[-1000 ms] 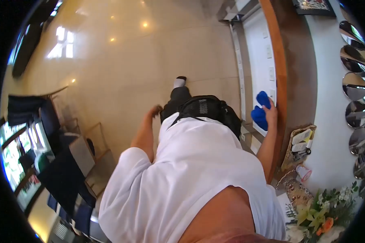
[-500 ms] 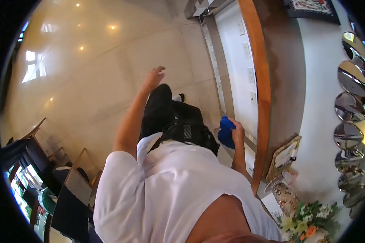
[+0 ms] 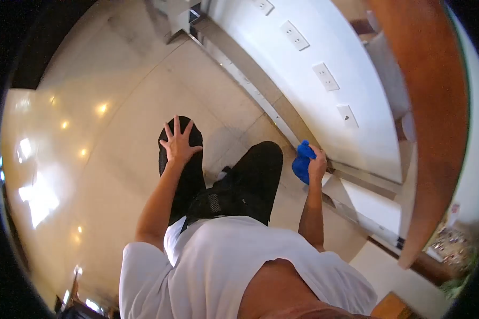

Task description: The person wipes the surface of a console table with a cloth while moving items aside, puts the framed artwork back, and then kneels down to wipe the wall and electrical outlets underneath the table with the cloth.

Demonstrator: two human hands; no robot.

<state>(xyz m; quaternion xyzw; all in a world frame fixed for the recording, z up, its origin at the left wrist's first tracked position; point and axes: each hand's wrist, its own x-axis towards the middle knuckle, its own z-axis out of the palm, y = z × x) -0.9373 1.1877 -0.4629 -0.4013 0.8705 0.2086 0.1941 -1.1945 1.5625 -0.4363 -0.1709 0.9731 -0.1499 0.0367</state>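
Blue bundle [image 3: 301, 169] held in the right grip [image 3: 317, 164]; left grip [image 3: 179, 146] fanned on a knee

The blue bundle is a deep, saturated blue, soft-looking, with rounded, lumpy edges; it shows 2 lobes, a smaller upper 1 and a fuller lower 1, just right of the frame's centre; whether it is 1 piece or 2 cannot be told. The right grip is curled round the bundle's right edge, fingers bent over it; the lower lobe bulges out to the left of the fingers. The left grip, left of centre and a little above mid-height, is stretched wide, all 5 digits apart; it lies on the left knee, back of the hand facing up, and has hold of nothing.

Counted round about: 2 bent knees in black trousers [image 3: 261, 165], mid-frame; 1 black waist bag [image 3: 213, 203] near the centre; 1 white shirt [image 3: 229, 250] across the lower middle; 4 outlet plates [image 3: 325, 76] in a slanting row on 1 white panel [image 3: 362, 74], from top centre to upper right; 1 brown wooden edge [image 3: 436, 106] curving down the right side; 1 glossy beige floor [image 3: 117, 159] at left and centre, dotted with bright reflections.
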